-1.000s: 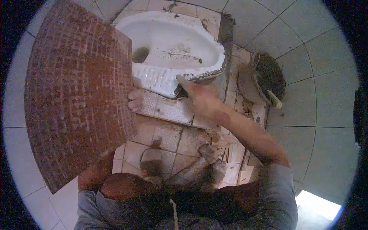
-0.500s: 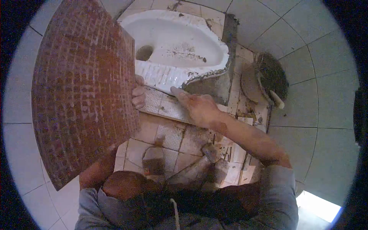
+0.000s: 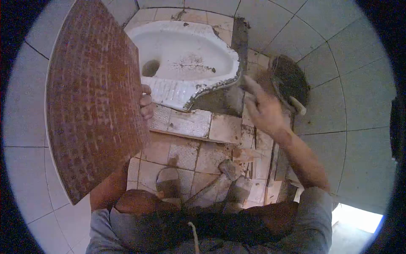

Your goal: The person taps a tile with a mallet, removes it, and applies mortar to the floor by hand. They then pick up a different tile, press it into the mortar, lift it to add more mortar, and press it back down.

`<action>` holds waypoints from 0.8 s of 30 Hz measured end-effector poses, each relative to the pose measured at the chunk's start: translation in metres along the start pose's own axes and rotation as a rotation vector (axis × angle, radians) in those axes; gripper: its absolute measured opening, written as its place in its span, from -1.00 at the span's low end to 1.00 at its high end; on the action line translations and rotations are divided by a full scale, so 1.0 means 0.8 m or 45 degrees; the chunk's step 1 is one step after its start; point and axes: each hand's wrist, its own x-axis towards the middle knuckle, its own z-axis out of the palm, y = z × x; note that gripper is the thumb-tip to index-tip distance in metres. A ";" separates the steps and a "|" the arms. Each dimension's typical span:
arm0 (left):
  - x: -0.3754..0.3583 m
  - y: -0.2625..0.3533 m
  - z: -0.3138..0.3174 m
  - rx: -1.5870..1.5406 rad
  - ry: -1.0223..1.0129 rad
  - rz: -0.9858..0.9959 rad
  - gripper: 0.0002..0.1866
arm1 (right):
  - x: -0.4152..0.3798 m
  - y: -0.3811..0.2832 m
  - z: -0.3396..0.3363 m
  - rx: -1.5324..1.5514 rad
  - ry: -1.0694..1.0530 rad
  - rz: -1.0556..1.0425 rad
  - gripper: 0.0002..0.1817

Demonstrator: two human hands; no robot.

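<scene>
A large reddish-brown tile (image 3: 95,101), its ribbed back facing me, stands upright at the left. My left hand (image 3: 146,101) grips its right edge, with the fingertips showing. My right hand (image 3: 264,108) is raised over the raised floor's right part, fingers apart and nothing in them. Behind and left of it lies the white squat toilet pan (image 3: 186,53), with rough mortar (image 3: 215,101) along its near right rim. Light tiles (image 3: 196,122) cover the step in front of the pan.
A dark bucket (image 3: 289,82) with a pale handle stands by the right wall. On the lower floor a hammer (image 3: 229,169) lies near my feet, with debris and tile strips (image 3: 258,169) beside it. Tiled walls (image 3: 321,72) rise close around.
My right hand has left the pan's near corner and moved right, toward the bucket. My left hand still holds the large tile, and the view has shifted slightly.
</scene>
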 end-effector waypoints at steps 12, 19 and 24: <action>0.041 -0.020 0.002 0.050 -0.073 0.024 -0.60 | -0.064 0.190 -0.009 -0.525 0.248 0.447 -0.23; 0.045 -0.031 0.002 0.063 0.008 0.148 -0.59 | -0.089 0.193 0.035 -0.585 -0.047 0.450 -0.11; 0.045 -0.015 -0.013 0.096 -0.016 0.055 -0.57 | -0.095 0.133 0.020 -0.587 -0.220 0.469 -0.11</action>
